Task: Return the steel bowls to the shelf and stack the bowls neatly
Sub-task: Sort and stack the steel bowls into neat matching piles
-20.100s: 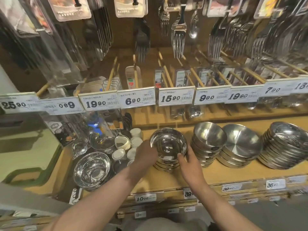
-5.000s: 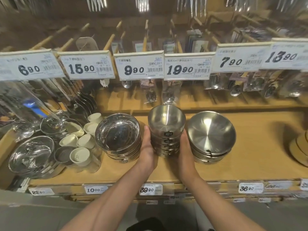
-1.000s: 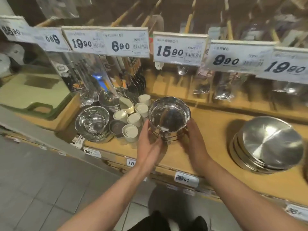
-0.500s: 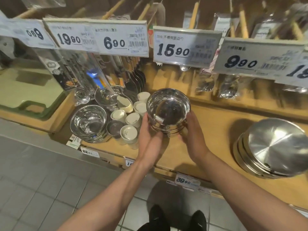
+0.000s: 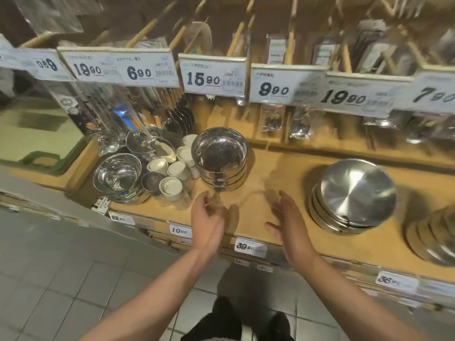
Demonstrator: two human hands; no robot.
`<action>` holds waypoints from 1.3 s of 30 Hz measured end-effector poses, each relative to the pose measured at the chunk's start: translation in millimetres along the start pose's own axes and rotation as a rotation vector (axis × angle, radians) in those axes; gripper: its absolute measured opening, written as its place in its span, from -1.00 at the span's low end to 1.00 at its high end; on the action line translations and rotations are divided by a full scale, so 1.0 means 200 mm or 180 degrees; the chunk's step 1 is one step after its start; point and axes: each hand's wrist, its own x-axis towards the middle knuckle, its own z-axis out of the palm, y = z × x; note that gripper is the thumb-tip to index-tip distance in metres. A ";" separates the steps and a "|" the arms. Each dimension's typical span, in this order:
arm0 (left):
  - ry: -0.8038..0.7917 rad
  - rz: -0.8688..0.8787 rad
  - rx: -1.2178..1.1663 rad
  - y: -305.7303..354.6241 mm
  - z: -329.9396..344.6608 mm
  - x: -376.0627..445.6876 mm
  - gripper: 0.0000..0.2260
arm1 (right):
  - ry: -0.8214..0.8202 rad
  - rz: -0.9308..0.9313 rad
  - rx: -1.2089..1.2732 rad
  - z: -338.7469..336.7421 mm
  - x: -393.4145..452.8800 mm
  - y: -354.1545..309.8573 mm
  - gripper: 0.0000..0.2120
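Both hands are empty above the light wooden shelf [image 5: 270, 173], the left hand [image 5: 208, 221] with fingers loosely curled, the right hand [image 5: 290, 222] spread flat. Just beyond and between them stands a neat stack of shiny, round, straight-walled steel bowls [image 5: 220, 158], upright, mirror-bright inside. Right of the right hand sits a tilted stack of wider brushed steel bowls [image 5: 352, 195].

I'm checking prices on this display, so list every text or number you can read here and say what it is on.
White price cards on the upper rail, left to right:
"089"
"19.90"
"6.90"
"15.90"
"9.90"
"19.90"
"7.90", cut off
Small white tags on the wooden shelf's front edge:
"22.90"
"10.00"
"39.90"
"36", remainder blurred
Small print, barcodes, package labels: unreadable.
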 end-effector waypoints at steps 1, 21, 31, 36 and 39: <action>-0.0081 -0.0063 -0.0015 0.00 0.05 -0.06 -0.74 | 0.0002 0.0030 -0.0080 -0.10 -0.06 0.01 -0.75; -0.1533 0.0718 -0.0252 0.22 0.87 -0.24 -0.73 | 0.0590 -0.0987 -0.1096 -1.05 0.02 -0.30 -0.47; -0.1214 0.0600 0.0028 0.20 0.93 -0.22 -0.63 | 0.0456 -0.1178 -0.0841 -0.98 0.00 -0.35 -0.60; -0.1090 0.0597 0.0179 0.24 0.93 -0.21 -0.61 | 0.0581 -0.1041 -0.0885 -0.98 0.04 -0.37 -0.67; -0.1085 0.0533 0.0202 0.25 0.93 -0.20 -0.60 | 0.0684 -0.1001 -0.0989 -0.98 0.06 -0.39 -0.60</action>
